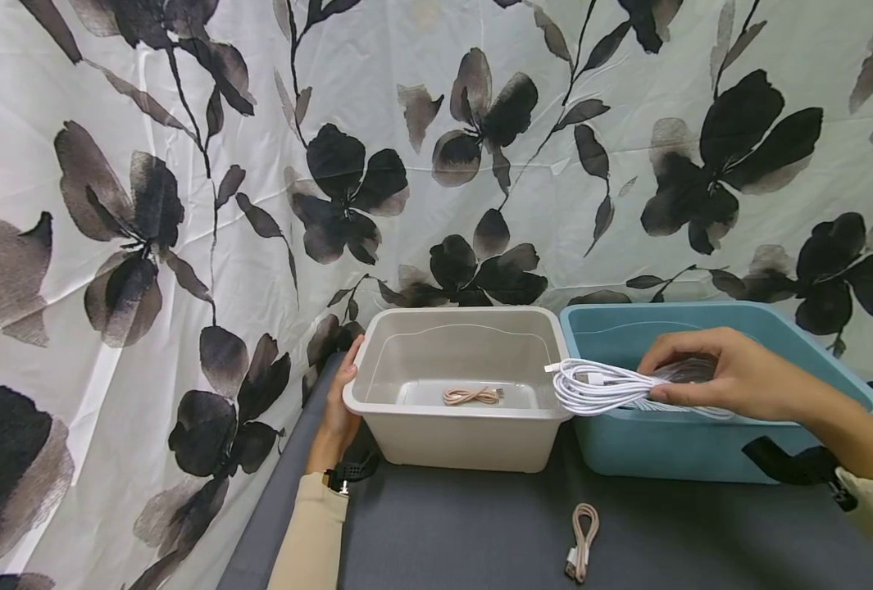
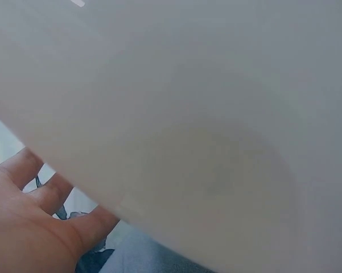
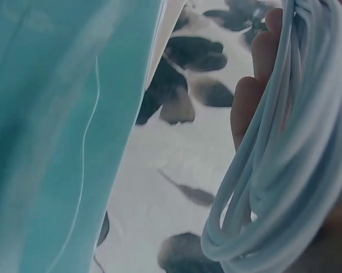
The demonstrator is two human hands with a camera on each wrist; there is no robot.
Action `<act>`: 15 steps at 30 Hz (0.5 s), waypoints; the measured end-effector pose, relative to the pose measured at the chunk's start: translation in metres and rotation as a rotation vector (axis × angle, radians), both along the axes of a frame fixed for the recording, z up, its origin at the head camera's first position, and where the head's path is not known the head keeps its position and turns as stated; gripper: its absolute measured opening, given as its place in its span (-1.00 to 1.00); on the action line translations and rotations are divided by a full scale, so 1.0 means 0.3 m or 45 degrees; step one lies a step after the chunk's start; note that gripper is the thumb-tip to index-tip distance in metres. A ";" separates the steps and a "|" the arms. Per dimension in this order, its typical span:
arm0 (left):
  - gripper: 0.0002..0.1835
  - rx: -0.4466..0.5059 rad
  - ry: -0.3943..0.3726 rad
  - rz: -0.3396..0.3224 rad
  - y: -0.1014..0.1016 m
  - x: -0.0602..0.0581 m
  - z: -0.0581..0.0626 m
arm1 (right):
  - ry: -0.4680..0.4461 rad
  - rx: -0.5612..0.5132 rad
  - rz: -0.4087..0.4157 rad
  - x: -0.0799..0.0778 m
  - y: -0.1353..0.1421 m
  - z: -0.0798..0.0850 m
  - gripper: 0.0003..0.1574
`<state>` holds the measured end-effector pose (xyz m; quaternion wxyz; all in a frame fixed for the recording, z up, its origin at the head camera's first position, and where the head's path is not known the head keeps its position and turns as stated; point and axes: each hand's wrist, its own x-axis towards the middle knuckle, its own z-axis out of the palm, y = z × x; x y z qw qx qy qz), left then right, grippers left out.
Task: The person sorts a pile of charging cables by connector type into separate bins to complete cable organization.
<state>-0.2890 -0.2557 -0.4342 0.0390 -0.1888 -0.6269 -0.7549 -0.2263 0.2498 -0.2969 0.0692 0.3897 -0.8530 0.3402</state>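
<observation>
My right hand (image 1: 724,369) pinches a coiled bundle of white cable (image 1: 606,387) over the front rim of the blue bin (image 1: 702,447). In the right wrist view the cable loops (image 3: 296,165) hang in front of the curled fingers (image 3: 249,108). At the left end of the beige bin (image 1: 458,438), my left hand (image 1: 338,407) rests against the outer wall near the rim. The left wrist view shows its fingers (image 2: 57,190) stretched out, their tips hidden by the bin wall. A small coiled pinkish-beige cable (image 1: 471,397) lies inside the beige bin.
A folded pinkish-beige USB cable (image 1: 582,541) lies on the grey table (image 1: 443,524) in front of the bins. The two bins stand side by side, rims nearly touching. A floral curtain (image 1: 377,98) hangs behind them and along the left.
</observation>
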 end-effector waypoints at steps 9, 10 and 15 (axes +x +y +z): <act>-0.39 -0.015 0.004 0.012 -0.002 0.001 0.001 | 0.039 0.081 -0.144 -0.088 0.068 0.026 -0.65; -0.39 -0.013 0.005 0.016 -0.003 0.000 0.000 | 0.034 0.095 -0.166 -0.100 0.076 0.027 -0.66; -0.39 0.003 0.001 0.023 -0.004 -0.002 -0.003 | -0.034 0.140 -0.250 -0.162 0.121 0.032 -0.69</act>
